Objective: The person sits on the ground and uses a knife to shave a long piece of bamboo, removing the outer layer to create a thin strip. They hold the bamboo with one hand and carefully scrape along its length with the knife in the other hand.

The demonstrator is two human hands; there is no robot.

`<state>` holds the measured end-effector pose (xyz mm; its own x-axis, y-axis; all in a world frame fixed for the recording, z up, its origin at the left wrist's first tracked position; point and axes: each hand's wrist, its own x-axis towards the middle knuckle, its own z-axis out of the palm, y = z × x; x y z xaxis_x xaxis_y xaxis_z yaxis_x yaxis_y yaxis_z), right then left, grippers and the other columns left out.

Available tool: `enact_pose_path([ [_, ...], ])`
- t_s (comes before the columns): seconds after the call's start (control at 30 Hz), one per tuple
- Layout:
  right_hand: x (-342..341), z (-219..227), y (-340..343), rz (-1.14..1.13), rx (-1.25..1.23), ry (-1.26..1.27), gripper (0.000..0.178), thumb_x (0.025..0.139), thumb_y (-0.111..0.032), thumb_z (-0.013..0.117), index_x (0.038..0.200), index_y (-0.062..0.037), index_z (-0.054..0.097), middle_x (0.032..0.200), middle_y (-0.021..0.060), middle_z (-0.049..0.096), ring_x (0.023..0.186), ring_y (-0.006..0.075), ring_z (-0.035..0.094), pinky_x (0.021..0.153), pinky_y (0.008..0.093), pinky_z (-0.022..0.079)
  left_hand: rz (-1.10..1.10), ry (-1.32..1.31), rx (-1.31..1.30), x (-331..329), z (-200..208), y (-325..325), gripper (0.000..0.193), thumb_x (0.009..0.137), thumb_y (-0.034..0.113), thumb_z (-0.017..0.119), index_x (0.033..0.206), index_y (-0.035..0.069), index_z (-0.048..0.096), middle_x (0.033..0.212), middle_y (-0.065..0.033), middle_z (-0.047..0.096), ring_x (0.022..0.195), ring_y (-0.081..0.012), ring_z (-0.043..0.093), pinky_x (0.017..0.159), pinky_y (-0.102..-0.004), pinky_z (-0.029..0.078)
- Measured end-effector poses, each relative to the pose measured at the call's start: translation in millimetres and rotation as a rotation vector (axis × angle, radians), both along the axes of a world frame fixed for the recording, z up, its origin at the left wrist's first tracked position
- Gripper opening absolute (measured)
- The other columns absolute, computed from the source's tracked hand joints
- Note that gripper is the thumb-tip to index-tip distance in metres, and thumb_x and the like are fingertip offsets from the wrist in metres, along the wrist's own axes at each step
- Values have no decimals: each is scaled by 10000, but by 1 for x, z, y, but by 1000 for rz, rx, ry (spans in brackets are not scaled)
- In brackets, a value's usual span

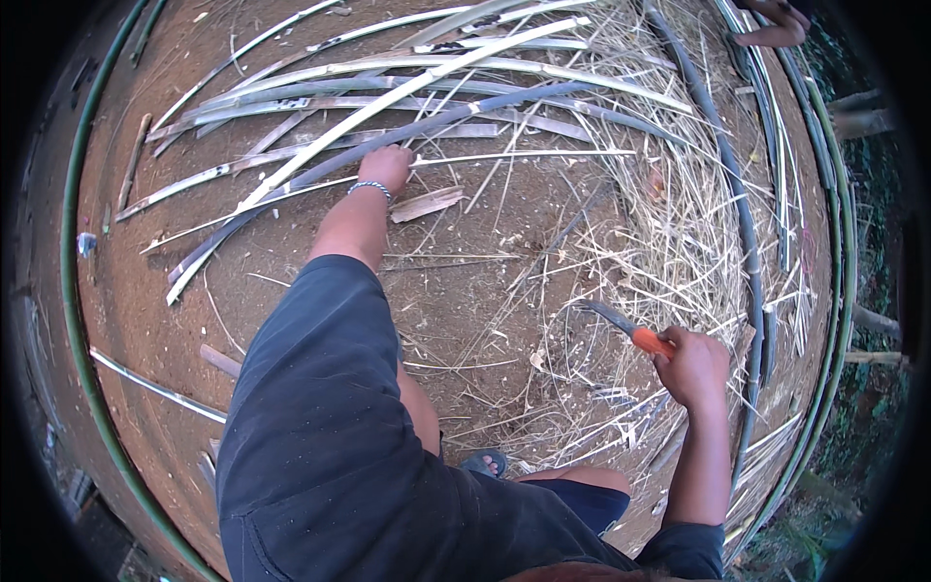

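My left hand (386,170), with a braided bracelet at the wrist, reaches forward and is closed on a thin pale bamboo strip (524,155). The strip runs out to both sides of the fist, low over the ground. Just beyond it lies a pile of longer split bamboo lengths (388,105), some pale, some grey-skinned, crossing each other. Back on the right, my right hand (696,367) grips a knife by its orange handle (652,341). The dark, slightly curved blade (606,312) points left, above the littered soil. A short flat bamboo piece (427,204) rests beside my left wrist.
Thin shavings (669,233) are heaped on the right, beside a long dark pole (727,165). Green bamboo poles (70,223) border the left side, with others on the right. Another person's hand (776,27) shows at the top right. My sandalled foot (483,464) is below.
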<state>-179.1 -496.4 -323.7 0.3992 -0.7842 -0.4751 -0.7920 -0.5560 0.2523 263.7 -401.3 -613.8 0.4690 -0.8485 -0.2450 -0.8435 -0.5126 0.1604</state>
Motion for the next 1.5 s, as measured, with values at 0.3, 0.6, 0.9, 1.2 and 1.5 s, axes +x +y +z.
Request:
enact_pose_path([
  [0.3, 0, 6, 5, 0, -34, 17, 239, 709, -275, 737, 902, -135, 719, 837, 116, 701, 854, 301, 667, 796, 406, 508, -42, 189, -78, -9, 55, 26, 284, 905, 264, 556, 1152, 130, 600, 1101, -129, 626, 1028, -329, 610, 892, -452, 481],
  [0.6, -17, 7, 8, 91, -22, 12, 236, 745, -296, 701, 924, -144, 723, 860, 100, 705, 874, 276, 670, 804, 390, 504, -89, 38, -435, -7, 159, 78, 341, 925, 379, 545, 1144, 121, 582, 1023, -110, 632, 956, -291, 621, 825, -428, 499],
  [0.9, -35, 15, 27, 124, -14, 50, 259, 814, -311, 653, 1000, -139, 712, 934, 99, 708, 919, 265, 676, 813, 382, 509, -304, 184, -401, -76, 240, 84, 352, 900, 392, 601, 1081, 96, 659, 917, -155, 677, 883, -352, 643, 785, -446, 507],
  [1.2, -101, 1, 50, 128, -3, -36, 307, 808, -296, 652, 1060, -122, 672, 997, 118, 698, 965, 286, 663, 874, 398, 494, -346, 12, -169, -159, 327, 112, 349, 895, 431, 574, 1014, 118, 675, 874, -136, 689, 857, -342, 659, 751, -457, 518],
  [1.5, -140, -44, 46, 121, 174, 125, 340, 846, -312, 597, 1077, -73, 668, 1087, 153, 676, 1027, 301, 647, 890, 407, 505, -407, -290, -116, -152, 415, 156, 282, 836, 351, 655, 894, 77, 690, 811, -126, 679, 793, -324, 666, 700, -434, 528],
])
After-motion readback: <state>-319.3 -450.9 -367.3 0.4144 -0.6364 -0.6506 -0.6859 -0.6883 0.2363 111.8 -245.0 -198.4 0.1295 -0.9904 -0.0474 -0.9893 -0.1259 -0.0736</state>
